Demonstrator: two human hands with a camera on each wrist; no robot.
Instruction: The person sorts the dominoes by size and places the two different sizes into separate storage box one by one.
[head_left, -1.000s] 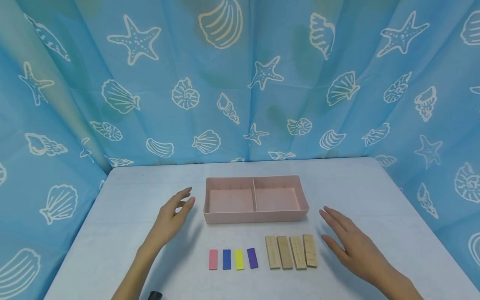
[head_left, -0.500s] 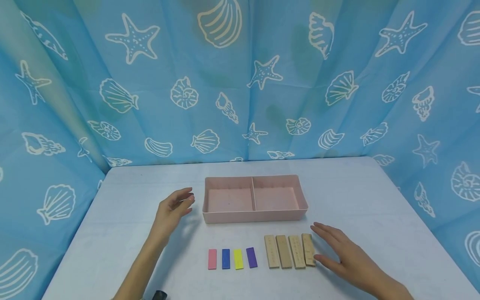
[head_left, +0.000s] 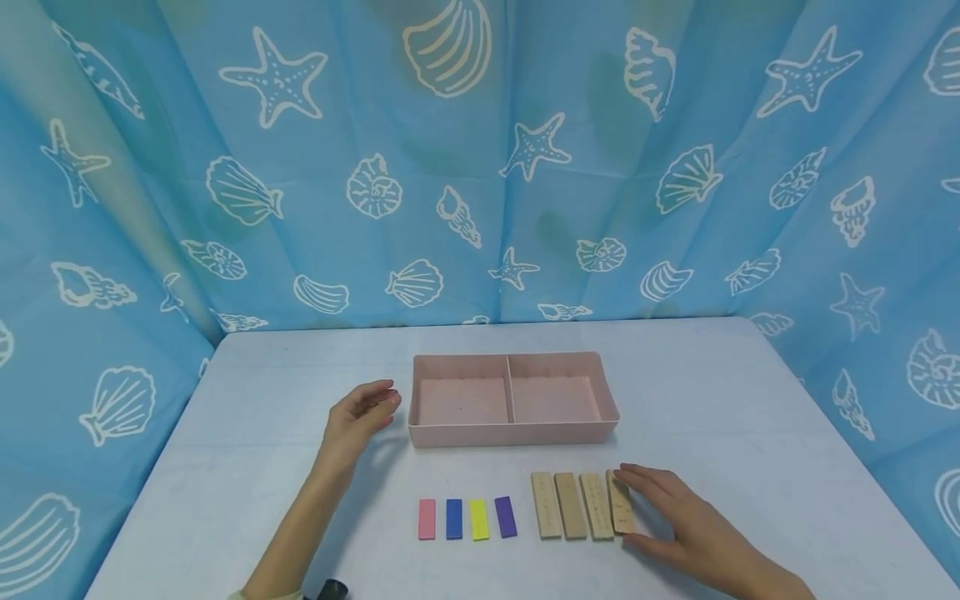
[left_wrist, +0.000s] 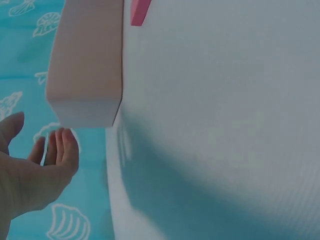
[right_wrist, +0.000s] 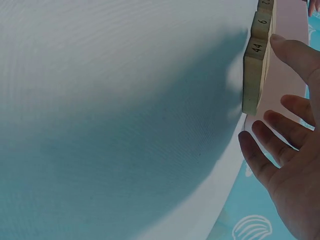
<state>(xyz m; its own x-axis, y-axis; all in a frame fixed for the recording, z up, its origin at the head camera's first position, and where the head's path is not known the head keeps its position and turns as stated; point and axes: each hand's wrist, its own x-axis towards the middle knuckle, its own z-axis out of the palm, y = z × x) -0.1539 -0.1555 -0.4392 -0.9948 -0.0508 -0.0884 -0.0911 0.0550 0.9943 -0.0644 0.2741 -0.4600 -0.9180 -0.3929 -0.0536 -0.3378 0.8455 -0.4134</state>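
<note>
A blue shell-and-starfish curtain (head_left: 480, 158) hangs behind and beside a white tabletop (head_left: 697, 375)

Right hand (right_wrist: 298, 172) beside numbered blocks (right_wrist: 254, 75), shadowed tabletop (right_wrist: 120, 115)

Tray (head_left: 510, 434): plain pale pink, inside & out.
7 o'clock of tray: solid-col. pink blk (head_left: 427, 519), blue blk (head_left: 453, 519), bright yellow blk (head_left: 479, 520), deep purple blk (head_left: 506, 517).
5 o'clock of tray: wood blks (head_left: 573, 506), lt tan, dk numerals on ends.
Curtain (head_left: 465, 133), 12 o'clock: lt/med. blue, white-outline shells & starfish all over, faint greenish patches.
Table (head_left: 300, 367): plain white, bluish in shadow.
</note>
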